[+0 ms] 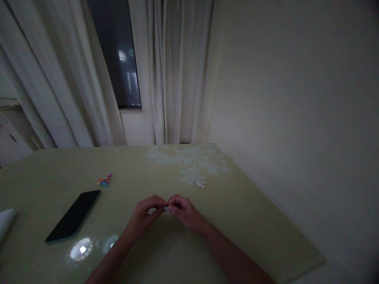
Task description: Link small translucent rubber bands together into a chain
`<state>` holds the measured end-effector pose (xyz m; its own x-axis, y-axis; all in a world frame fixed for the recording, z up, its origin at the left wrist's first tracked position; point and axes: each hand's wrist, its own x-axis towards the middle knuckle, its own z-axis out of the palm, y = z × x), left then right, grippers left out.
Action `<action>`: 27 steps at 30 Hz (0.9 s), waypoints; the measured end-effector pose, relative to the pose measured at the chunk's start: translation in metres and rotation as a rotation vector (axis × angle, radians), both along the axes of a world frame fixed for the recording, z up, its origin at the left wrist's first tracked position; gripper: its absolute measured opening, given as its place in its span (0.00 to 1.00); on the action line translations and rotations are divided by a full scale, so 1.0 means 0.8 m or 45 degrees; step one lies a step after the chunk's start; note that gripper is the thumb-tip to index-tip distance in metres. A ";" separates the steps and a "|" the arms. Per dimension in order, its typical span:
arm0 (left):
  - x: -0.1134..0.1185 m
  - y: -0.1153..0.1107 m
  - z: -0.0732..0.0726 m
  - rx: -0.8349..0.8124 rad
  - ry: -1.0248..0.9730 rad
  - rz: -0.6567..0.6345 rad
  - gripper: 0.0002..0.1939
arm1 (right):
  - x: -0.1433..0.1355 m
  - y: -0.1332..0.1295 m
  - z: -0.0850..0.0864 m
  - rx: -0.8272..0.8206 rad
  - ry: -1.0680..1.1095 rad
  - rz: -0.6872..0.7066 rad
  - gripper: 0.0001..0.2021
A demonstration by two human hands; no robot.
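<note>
Over the middle of the table, my left hand (pixel 145 213) and my right hand (pixel 188 215) meet fingertip to fingertip. Both are closed in a pinch around a small whitish piece (pixel 166 208), mostly covered by the fingers; its kind cannot be made out. Beyond my right hand lies a little cluster of white pieces (pixel 201 184). Farther off to the left is a small heap of brightly coloured pieces (pixel 104 181), in pink, yellow, green and blue.
A black-screened tablet or large phone (pixel 74 217) lies flat on the pale green table (pixel 245 221), left of my hands. Something white (pixel 6 219) juts in at the left edge. A wall (pixel 296 118) borders the right side; curtains (pixel 183 79) hang behind.
</note>
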<state>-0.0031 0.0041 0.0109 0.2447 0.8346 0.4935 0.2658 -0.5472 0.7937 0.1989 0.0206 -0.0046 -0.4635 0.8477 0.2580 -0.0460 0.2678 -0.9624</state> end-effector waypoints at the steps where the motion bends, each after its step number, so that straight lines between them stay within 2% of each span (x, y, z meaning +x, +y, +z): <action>1: 0.000 0.000 0.001 0.015 0.000 0.013 0.06 | 0.001 0.003 0.000 -0.018 -0.006 -0.023 0.19; 3: 0.000 -0.001 0.001 0.013 0.014 0.055 0.06 | 0.005 0.011 -0.002 -0.033 -0.040 -0.137 0.16; 5: -0.001 -0.002 -0.001 -0.009 0.041 0.095 0.06 | 0.013 0.020 -0.003 0.013 -0.145 -0.326 0.13; 7: -0.002 -0.003 -0.003 -0.032 0.064 0.124 0.07 | 0.023 0.028 -0.005 0.122 -0.345 -0.493 0.07; 9: -0.001 -0.004 -0.005 -0.037 0.064 0.136 0.08 | 0.034 0.032 -0.006 0.228 -0.557 -0.559 0.01; 14: 0.000 -0.003 -0.002 0.022 0.047 0.134 0.07 | 0.045 0.032 -0.010 0.311 -0.838 -0.485 0.05; 20: 0.001 -0.004 0.003 0.024 0.026 0.150 0.07 | 0.039 0.030 -0.016 0.452 -1.001 -0.441 0.03; 23: 0.001 -0.004 0.002 0.046 0.028 0.141 0.06 | 0.039 0.029 -0.013 0.468 -0.967 -0.444 0.03; 27: 0.000 -0.002 -0.004 0.080 0.013 0.103 0.05 | 0.038 0.028 -0.005 0.425 -0.754 -0.493 0.03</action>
<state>-0.0029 0.0021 0.0079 0.1828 0.8195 0.5432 0.3193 -0.5720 0.7555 0.2293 0.0433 -0.0086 -0.2909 0.8981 0.3298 0.6061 0.4397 -0.6629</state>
